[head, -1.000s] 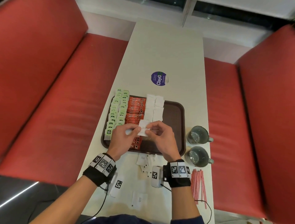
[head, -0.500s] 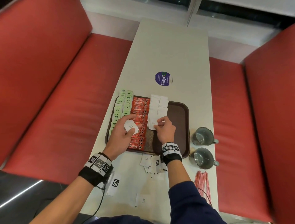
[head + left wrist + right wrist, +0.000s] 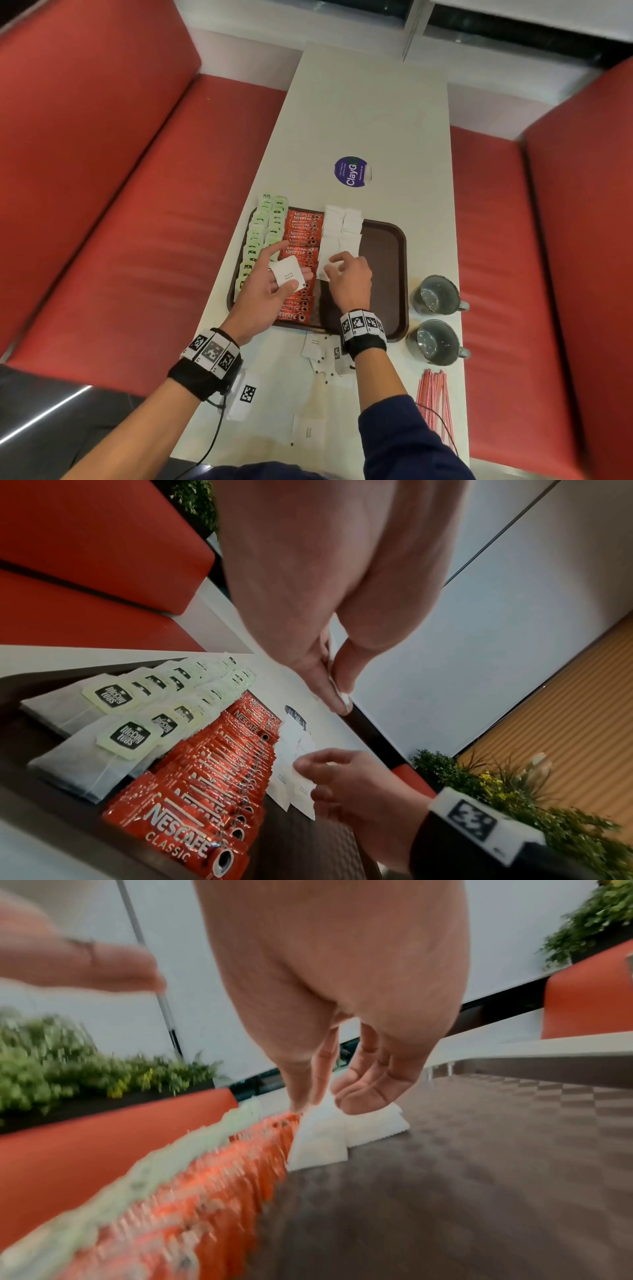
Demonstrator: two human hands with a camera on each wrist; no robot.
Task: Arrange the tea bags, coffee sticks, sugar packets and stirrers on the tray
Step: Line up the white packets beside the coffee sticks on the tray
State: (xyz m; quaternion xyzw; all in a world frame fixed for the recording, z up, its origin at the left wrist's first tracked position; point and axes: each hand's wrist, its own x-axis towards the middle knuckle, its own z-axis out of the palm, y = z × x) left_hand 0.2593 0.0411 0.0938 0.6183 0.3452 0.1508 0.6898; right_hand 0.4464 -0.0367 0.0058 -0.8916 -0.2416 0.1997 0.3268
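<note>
The sugar packets (image 3: 339, 233) lie in a loose overlapping column on the tray (image 3: 383, 260), beside the coffee sticks (image 3: 301, 246). The right hand (image 3: 349, 277) pinches the nearest one with curled fingers (image 3: 301, 1093); the left hand (image 3: 270, 284) grips a spare packet (image 3: 287, 276) above the sticks. A careless nudge could skew the column, and the spare could slip. More packets wait on the tabletop (image 3: 359, 113).

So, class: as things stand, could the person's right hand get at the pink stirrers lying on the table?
Probably yes. The pink stirrers lie uncovered on the table, on the right hand's side; only the two grey cups stand between, and it must first let go of the sugar packet.
</note>
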